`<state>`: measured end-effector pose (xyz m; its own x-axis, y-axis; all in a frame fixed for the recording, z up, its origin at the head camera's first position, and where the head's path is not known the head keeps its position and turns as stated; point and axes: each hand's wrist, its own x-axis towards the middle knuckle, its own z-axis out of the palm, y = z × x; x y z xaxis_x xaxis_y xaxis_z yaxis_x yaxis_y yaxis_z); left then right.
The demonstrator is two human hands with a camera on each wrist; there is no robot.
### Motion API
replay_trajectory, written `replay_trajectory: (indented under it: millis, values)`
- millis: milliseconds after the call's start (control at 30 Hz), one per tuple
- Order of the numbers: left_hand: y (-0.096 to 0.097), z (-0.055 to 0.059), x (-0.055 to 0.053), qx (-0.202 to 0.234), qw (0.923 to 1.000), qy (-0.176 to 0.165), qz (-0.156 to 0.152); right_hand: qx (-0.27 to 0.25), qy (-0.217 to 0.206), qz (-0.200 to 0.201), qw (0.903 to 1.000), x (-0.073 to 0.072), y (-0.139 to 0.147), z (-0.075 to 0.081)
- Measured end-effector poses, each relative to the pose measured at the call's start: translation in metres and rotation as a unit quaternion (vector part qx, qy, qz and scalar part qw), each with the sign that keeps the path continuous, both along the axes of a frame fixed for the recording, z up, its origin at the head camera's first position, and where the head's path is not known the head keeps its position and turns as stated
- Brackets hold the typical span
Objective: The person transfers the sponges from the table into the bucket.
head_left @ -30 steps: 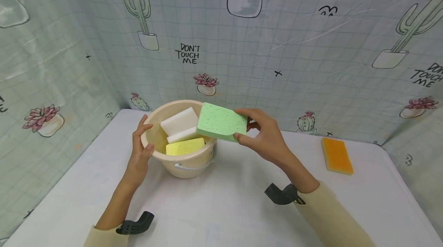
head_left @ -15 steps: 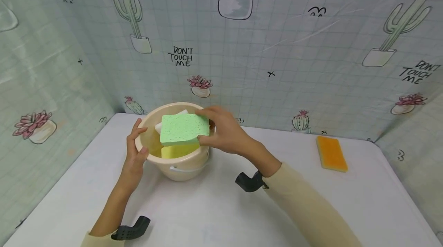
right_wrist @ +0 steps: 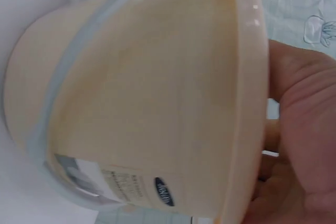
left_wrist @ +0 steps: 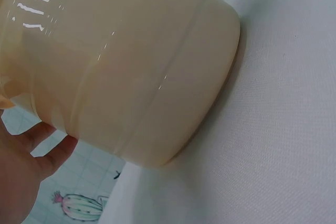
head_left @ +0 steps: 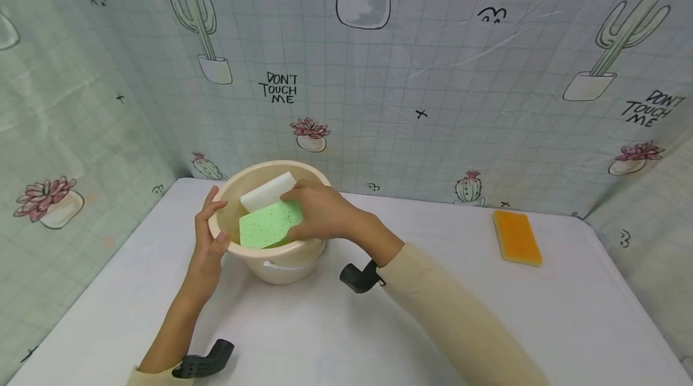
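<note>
A cream bucket with a pale handle stands on the white table, its opening facing up toward me. My left hand grips the left side of its rim, thumb at the front and fingers around the outside. Inside the bucket mouth, my right hand pinches a light green sponge by its right end. A white sponge leans behind the green one in the bucket. In the right wrist view the bucket wall hides the sponge, and the right fingers reach over the rim.
An orange sponge with a pale underside lies on the right part of the table. Behind the table hangs a patterned curtain with cactus drawings; more of it runs along both sides.
The right hand has carried the green sponge left and down, from beside the rim into the bucket. It now covers the yellow sponge seen earlier. The left hand keeps its hold on the rim.
</note>
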<state>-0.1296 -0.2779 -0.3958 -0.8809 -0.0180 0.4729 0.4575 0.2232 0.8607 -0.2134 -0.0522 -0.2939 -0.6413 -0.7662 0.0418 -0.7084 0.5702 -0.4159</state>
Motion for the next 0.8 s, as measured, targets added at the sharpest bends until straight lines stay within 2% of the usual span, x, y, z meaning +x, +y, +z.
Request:
replay_trajectory:
  millis: [233, 533, 667, 800]
  values:
    - [-0.001, 0.001, 0.0, 0.001, 1.0, -0.001, -0.001, 0.061, 0.003, 0.025, 0.9978, -0.001, -0.006, 0.006]
    - [-0.001, 0.0, 0.0, -0.008, 0.9999, -0.007, 0.005, 0.1, -0.002, 0.034, 0.9944, -0.001, -0.01, 0.01]
    - [0.0, 0.001, 0.0, -0.005, 1.0, -0.003, 0.001, 0.078, -0.046, 0.029, 0.9954, -0.003, -0.008, 0.013]
    - [-0.001, 0.0, 0.0, -0.007, 1.0, -0.004, 0.003, 0.024, -0.091, 0.023, 0.9953, -0.006, -0.001, 0.017]
